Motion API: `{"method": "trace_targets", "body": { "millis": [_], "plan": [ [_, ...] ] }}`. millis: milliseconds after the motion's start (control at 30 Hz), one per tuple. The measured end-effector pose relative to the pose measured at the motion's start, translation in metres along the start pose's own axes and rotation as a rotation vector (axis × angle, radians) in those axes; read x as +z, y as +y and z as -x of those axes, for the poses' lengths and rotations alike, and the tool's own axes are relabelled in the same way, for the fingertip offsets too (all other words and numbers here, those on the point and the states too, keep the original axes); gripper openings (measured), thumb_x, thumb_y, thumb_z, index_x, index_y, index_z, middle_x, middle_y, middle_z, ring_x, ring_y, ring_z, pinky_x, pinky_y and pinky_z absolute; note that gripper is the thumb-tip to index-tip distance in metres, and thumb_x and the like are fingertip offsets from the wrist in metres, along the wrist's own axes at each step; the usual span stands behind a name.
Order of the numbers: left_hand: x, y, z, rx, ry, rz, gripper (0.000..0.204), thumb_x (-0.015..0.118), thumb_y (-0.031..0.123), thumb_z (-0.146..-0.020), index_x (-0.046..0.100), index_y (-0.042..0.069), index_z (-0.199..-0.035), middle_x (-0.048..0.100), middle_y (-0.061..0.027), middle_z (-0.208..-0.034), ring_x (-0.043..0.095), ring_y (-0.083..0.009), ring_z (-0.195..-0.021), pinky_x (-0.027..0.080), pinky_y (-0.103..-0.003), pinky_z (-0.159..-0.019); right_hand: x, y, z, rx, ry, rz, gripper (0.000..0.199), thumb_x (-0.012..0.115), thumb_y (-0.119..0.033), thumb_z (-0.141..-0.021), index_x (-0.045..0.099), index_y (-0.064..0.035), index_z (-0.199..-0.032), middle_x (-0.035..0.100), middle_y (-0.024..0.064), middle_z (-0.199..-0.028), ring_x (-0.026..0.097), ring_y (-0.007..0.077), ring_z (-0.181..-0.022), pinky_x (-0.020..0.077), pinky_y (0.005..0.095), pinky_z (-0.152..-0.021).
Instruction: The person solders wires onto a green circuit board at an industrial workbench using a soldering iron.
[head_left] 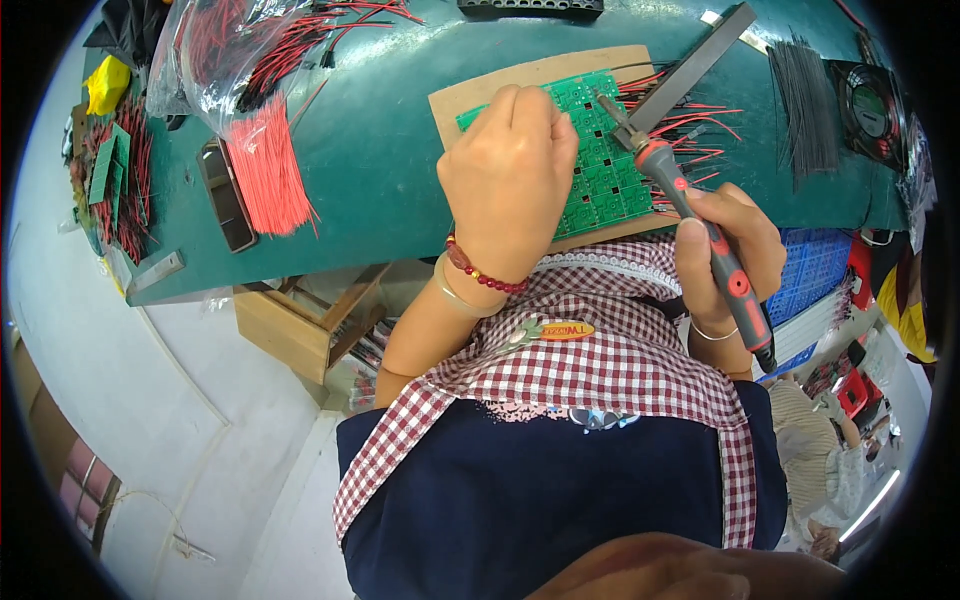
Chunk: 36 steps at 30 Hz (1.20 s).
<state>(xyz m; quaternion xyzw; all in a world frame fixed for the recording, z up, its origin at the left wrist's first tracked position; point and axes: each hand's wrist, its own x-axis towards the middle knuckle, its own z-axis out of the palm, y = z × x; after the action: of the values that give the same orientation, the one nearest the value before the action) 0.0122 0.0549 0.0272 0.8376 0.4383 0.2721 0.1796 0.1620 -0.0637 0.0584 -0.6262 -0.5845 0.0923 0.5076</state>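
Note:
My right hand (735, 240) grips a red and grey soldering iron (712, 235), its tip pointing up and left over a green circuit board panel (610, 180). The panel lies on a piece of brown cardboard (540, 72). Over the panel's left part my left hand (512, 175) is closed, its fingertips hidden behind the knuckles; what they hold, if anything, does not show. Red and black wires (690, 130) stick out from the panel's right edge. Across them lies a dark grey bar (695, 65), partly behind the iron's tip.
On the green table (390, 160) a bundle of red wires (268, 175) lies beside a phone (228, 195). Bags of wires (225, 60) stand at the far left. Black wires (803, 105) and a round dark device (868, 110) are on the right. A wooden drawer (285, 330) hangs below.

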Motion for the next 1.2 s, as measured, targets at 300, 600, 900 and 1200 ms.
{"method": "trace_targets", "body": {
  "millis": [300,600,900,1200],
  "plan": [
    [0.005,0.004,-0.007,-0.002,-0.017,-0.015,0.017,0.071,0.008,-0.076,0.055,0.006,-0.072,0.061,-0.0051,-0.072,0.061,-0.0226,-0.057,0.048,-0.034,-0.050,0.004,0.003,-0.006,0.041,-0.023,0.031,0.020,0.067,0.002,-0.068,0.065,0.0018,-0.088,0.063,0.0098,-0.068,0.052,0.0164,-0.047,0.0408,0.0273,-0.044],
    [0.006,0.004,-0.008,0.026,-0.076,-0.007,0.016,0.068,0.011,-0.078,0.054,0.005,-0.078,0.059,-0.0088,-0.074,0.062,-0.0273,-0.064,0.050,-0.038,-0.052,0.003,0.000,-0.012,0.022,-0.064,0.032,0.020,0.068,0.002,-0.068,0.065,0.0021,-0.088,0.063,0.0099,-0.067,0.053,0.0171,-0.048,0.0419,0.0269,-0.045],
    [0.009,0.005,-0.009,0.003,-0.067,-0.002,0.015,0.070,0.010,-0.078,0.056,0.006,-0.073,0.063,-0.0077,-0.073,0.062,-0.0291,-0.061,0.049,-0.038,-0.051,0.003,-0.005,-0.012,-0.002,-0.110,0.046,0.020,0.066,0.004,-0.069,0.064,0.0035,-0.089,0.060,0.0097,-0.065,0.050,0.0166,-0.048,0.0383,0.0274,-0.044],
    [0.005,0.007,-0.005,-0.009,-0.107,0.031,0.015,0.070,0.010,-0.078,0.057,0.006,-0.075,0.063,-0.0092,-0.075,0.062,-0.0314,-0.062,0.049,-0.040,-0.052,0.000,-0.015,-0.014,-0.019,-0.174,0.117,0.021,0.069,0.002,-0.065,0.064,0.0010,-0.086,0.065,0.0104,-0.069,0.054,0.0188,-0.049,0.0425,0.0295,-0.047]
  ]
}}
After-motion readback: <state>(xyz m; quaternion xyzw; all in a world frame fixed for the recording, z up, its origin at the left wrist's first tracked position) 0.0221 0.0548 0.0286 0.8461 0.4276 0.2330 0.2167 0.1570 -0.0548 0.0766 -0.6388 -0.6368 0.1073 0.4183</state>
